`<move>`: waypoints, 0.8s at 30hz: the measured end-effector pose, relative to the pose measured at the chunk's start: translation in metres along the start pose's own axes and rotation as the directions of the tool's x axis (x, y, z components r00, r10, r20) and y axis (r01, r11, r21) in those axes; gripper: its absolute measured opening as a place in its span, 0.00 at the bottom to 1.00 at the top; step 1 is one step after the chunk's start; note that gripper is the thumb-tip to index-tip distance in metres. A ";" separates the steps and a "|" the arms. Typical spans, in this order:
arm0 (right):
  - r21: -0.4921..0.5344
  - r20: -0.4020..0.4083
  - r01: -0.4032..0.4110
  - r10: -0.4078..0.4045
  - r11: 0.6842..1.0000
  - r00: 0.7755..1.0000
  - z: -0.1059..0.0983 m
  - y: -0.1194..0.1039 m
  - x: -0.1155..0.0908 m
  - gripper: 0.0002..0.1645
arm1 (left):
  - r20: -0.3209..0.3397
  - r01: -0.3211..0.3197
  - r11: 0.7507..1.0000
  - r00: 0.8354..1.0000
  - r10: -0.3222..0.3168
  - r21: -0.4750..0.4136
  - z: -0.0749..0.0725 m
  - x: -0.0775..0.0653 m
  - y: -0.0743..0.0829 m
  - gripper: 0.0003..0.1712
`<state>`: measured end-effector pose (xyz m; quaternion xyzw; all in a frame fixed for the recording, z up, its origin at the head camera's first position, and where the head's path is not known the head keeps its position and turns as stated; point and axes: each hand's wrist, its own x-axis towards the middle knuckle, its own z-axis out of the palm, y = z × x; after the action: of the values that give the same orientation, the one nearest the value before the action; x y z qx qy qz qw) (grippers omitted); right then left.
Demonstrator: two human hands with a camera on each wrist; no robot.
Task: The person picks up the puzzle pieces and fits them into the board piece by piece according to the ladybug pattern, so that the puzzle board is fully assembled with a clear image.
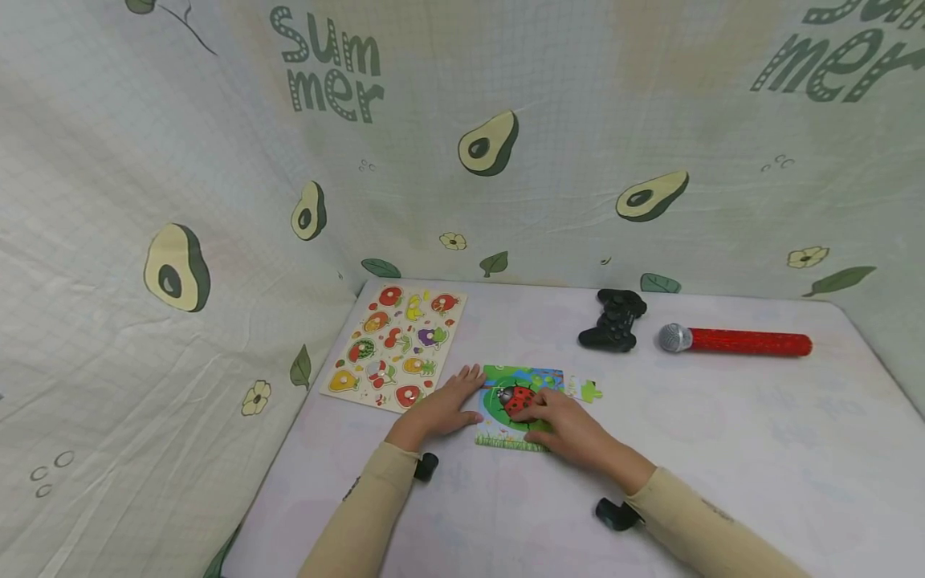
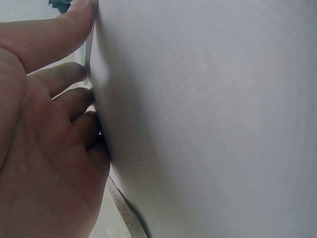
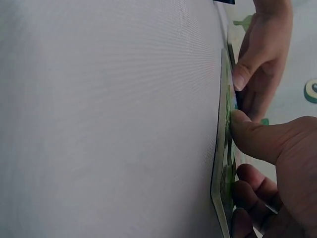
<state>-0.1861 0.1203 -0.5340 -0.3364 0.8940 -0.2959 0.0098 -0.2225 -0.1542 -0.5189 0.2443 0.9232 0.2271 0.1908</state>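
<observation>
A ladybug jigsaw puzzle (image 1: 495, 440) in a flat frame lies on the table, with a red spotted ladybug on green in its middle. My left hand (image 1: 446, 405) rests at its left edge, fingers extended, fingertips at the upper left corner and thumb by the side. My right hand (image 1: 571, 429) presses on the puzzle's right half, covering part of the ladybug. In the right wrist view its thumb (image 3: 257, 141) and fingers (image 3: 255, 191) touch the puzzle's face, spread apart. A loose puzzle piece (image 1: 591, 391), white and green, lies just right of the frame.
A fruit-picture board (image 1: 393, 345) lies at the left, close to my left hand. A black game controller (image 1: 614, 321) and a red microphone (image 1: 744, 341) lie at the back right. An avocado-print cloth (image 1: 549, 217) hangs behind the white-covered table (image 1: 759, 449).
</observation>
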 end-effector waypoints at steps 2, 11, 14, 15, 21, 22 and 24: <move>-0.006 0.007 -0.003 0.003 1.000 1.000 -0.001 -0.001 0.000 0.19 | 0.000 0.001 1.000 1.000 -0.001 0.000 0.000 0.000 0.000 0.44; -0.006 0.023 0.004 -0.004 1.000 1.000 -0.004 -0.006 0.002 0.18 | -0.003 0.005 1.000 1.000 -0.005 0.005 -0.001 0.000 0.002 0.44; -0.010 0.027 0.003 -0.003 1.000 1.000 -0.004 -0.006 0.002 0.17 | -0.003 0.008 1.000 1.000 -0.008 0.007 0.000 0.000 0.002 0.44; -0.011 0.027 0.003 -0.003 1.000 1.000 -0.004 -0.006 0.002 0.17 | -0.004 0.009 1.000 1.000 -0.009 0.006 0.000 0.000 0.002 0.44; -0.010 0.022 0.016 -0.016 1.000 1.000 -0.004 -0.004 0.001 0.16 | -0.006 0.006 1.000 1.000 -0.006 0.000 0.001 -0.001 0.001 0.44; -0.003 0.022 0.019 -0.019 1.000 1.000 -0.004 -0.004 0.001 0.15 | -0.007 0.006 1.000 1.000 -0.006 0.001 0.000 -0.001 0.001 0.44; 0.018 0.022 0.022 -0.022 1.000 1.000 -0.005 -0.003 0.000 0.15 | -0.008 0.003 1.000 1.000 -0.002 0.005 0.001 0.000 0.001 0.44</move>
<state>-0.1858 0.1212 -0.5279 -0.3493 0.8874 -0.3003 0.0195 -0.2215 -0.1536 -0.5188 0.2427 0.9249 0.2254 0.1867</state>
